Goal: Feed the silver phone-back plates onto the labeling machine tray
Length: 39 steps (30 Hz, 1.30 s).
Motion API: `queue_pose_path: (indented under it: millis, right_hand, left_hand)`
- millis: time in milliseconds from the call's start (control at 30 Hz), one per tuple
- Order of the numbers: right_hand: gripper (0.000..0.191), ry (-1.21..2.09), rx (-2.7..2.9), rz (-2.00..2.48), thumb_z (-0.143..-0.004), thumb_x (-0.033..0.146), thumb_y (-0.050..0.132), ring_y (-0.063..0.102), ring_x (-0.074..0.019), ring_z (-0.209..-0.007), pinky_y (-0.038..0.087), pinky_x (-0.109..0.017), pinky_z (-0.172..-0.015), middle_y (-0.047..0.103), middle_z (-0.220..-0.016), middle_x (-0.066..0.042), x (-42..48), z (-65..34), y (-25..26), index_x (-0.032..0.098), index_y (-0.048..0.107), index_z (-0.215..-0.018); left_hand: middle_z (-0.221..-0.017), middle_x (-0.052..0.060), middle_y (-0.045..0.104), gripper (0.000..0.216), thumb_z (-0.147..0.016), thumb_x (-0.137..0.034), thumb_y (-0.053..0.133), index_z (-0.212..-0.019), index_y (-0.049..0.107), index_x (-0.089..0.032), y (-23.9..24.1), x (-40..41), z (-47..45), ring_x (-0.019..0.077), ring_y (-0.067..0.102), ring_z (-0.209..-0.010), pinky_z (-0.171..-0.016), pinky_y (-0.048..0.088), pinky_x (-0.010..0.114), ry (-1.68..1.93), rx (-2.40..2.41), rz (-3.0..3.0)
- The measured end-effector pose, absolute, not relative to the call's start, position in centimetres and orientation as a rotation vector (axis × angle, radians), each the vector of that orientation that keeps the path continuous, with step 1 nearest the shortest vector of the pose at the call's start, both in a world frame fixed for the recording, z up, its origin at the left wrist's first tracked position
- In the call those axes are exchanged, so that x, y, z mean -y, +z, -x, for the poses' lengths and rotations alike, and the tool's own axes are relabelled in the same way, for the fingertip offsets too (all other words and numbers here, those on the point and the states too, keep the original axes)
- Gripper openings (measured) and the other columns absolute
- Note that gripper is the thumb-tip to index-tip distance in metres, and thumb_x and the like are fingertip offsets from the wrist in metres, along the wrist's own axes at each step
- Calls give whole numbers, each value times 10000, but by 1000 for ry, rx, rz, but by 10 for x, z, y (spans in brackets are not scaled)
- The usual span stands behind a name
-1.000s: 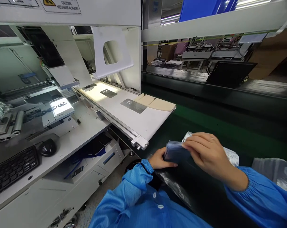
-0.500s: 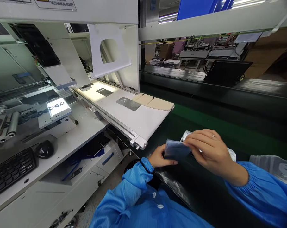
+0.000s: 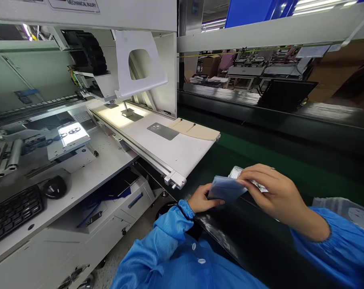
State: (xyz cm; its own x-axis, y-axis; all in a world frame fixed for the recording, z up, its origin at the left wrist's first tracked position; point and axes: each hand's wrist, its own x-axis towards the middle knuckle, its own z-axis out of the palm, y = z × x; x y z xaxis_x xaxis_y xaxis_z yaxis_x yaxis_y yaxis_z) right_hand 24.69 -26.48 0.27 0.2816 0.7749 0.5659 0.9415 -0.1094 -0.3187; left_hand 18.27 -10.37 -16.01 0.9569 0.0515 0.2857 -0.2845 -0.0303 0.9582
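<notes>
A small stack of translucent bluish film sheets (image 3: 226, 189) is held low above the dark green belt. My left hand (image 3: 201, 198) grips its left end, thumb in front and fingers behind. At the upper right corner of the films my right hand (image 3: 273, 194) has thumb and fingertips pinched together on the edge. Behind the right hand lies a crumpled silvery-white packet (image 3: 235, 172), partly hidden by the fingers.
Left stands a machine with a white conveyor (image 3: 175, 154) carrying dark phone-shaped plates (image 3: 163, 131) and a beige guide (image 3: 196, 129). Its pick-up head (image 3: 94, 82) hangs above. A clear plastic bag (image 3: 347, 210) lies right. Keyboard (image 3: 15, 212) and mouse (image 3: 54, 187) sit at left.
The machine's pick-up head has swung right, and its nozzle is now down at the farther plate on the lit belt. My right hand has shifted slightly right, still at the films' corner.
</notes>
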Motion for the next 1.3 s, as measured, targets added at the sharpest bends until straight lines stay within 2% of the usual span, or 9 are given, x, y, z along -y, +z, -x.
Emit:
queue_pose_path:
  millis: [133,200,367,533,700,800,900,1000,1300]
  right_hand:
    - [415,284,1303,2051,-901,542,479,566,-186,-618,451,-295,-531,618,-704,-49,265,-255,6,193,618,-722]
    - [464,473,1188,2063,-842,625,526,567,-190,-615,459,-295,-536,623,-706,-53,265,-260,7,184,631,-740]
    - [534,437,1237,2083,-761,630,632,599,-261,-884,501,-344,-706,636,-1072,-83,266,-269,8,210,647,-1091]
    - [491,567,1205,2065,-789,649,592,590,-221,-724,467,-313,-643,646,-797,-60,263,-272,8,168,687,-755]
    - [425,729,1395,2004,-835,569,572,543,-172,-624,417,-263,-539,589,-683,-26,261,-273,4,164,636,-721]
    - [339,461,1645,1979,-941,406,446,547,-167,-651,440,-271,-570,591,-731,-39,259,-270,-6,163,611,-774]
    - [316,-280,1950,1908,-971,183,312,556,-185,-703,457,-307,-614,605,-799,-82,260,-264,-13,151,598,-840]
    - [238,-804,2051,1757,-931,73,356,573,-210,-769,474,-342,-659,620,-868,-101,263,-259,-12,149,580,-955]
    - [159,-766,1801,1879,-913,100,432,598,-208,-784,470,-335,-656,617,-870,-65,266,-254,4,188,564,-902]
  left_hand:
    - [-851,75,714,469,-729,-520,667,-942,695,-103,-164,104,-183,199,633,-797,-802,496,331,231,165,-1617]
    - [-841,68,714,466,-726,-530,666,-927,697,-110,-164,104,-182,194,632,-789,-794,495,321,221,163,-1632]
    - [-858,69,710,466,-733,-529,657,-941,688,-113,-161,103,-181,190,625,-790,-778,492,311,217,149,-1628]
    - [-813,41,695,402,-737,-465,678,-939,686,-118,-158,103,-181,173,604,-764,-768,480,291,198,118,-1675]
    - [-734,5,646,349,-748,-408,676,-941,687,-118,-156,103,-180,137,555,-680,-691,456,259,159,162,-1690]
    - [-744,8,637,325,-758,-396,666,-926,679,-118,-155,103,-180,140,550,-691,-701,452,267,163,181,-1691]
    - [-869,46,670,365,-767,-393,661,-1007,649,-118,-151,103,-181,174,582,-794,-789,466,308,219,158,-1646]
    - [-999,73,675,460,-734,-391,705,-1104,614,-133,-146,105,-181,206,599,-917,-880,461,346,232,150,-1571]
    - [-1067,81,676,595,-644,-369,787,-1163,604,-144,-141,104,-179,233,614,-992,-929,463,375,199,141,-1543]
